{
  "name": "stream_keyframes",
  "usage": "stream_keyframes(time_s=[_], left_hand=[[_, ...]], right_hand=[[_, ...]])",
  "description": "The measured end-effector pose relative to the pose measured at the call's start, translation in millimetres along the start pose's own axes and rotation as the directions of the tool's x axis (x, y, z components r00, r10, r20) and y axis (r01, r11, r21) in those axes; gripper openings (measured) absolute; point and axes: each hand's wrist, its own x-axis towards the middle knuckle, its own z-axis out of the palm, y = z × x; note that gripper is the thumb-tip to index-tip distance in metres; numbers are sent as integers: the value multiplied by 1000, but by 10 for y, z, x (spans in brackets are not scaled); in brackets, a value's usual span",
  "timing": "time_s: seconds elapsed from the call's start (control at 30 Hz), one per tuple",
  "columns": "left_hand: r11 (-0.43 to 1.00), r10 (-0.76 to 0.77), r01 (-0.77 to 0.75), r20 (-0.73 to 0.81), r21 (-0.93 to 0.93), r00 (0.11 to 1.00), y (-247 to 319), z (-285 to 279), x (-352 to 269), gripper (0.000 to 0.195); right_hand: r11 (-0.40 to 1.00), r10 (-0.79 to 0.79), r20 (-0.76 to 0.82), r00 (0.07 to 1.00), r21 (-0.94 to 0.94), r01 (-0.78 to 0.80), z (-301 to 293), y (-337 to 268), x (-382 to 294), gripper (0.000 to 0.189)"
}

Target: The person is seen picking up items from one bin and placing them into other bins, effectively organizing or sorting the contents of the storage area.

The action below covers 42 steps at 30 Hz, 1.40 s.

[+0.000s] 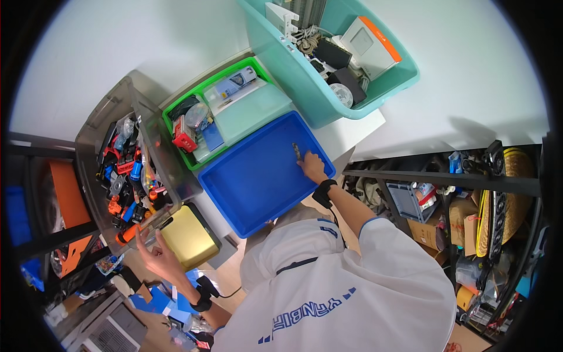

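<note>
A shallow blue plastic tray (259, 176) lies before me, tilted across the view. My right hand (311, 166) is over its right end, with a small, dark, mottled, elongated object (296, 151) at the fingertips; whether the fingers grip it I cannot tell. My left hand (159, 257) is raised beside a gold-coloured box (189, 237), palm up, fingers apart and holding nothing. Near its fingertips stands a grey translucent plastic bin (154, 132) with loose parts, among them an orange cylindrical piece (127, 235).
Behind the blue tray sits a green tray (193, 163) with plastic sleeves, a spray can (237, 82) and a red box (184, 135). A teal tub (299, 83) of cables and boxes stands at the back. Loaded shelves (440, 177) flank the right side; more shelving is at left.
</note>
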Motion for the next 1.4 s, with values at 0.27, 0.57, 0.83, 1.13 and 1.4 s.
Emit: stream_keyframes(time_s=[0.27,0.57,0.83,1.13,1.4], left_hand=[[1000,-19,18,48,22,999,308,74,-310,53],[1000,-22,22,48,12,999,539,91,-436,51],[999,19,-20,30,28,999,510,90,-449,51],[1000,-11,10,36,28,999,562,96,-413,47],[1000,-1,2,71,-20,997,736,172,-452,43]], right_hand=[[999,-20,-4,1000,38,20,91,70,148,45],[996,-49,6,999,72,48,178,59,136,37],[993,21,63,998,118,-28,222,74,184,35],[933,-68,55,996,356,44,143,87,205,20],[840,-322,360,875,536,89,-216,-7,180,24]])
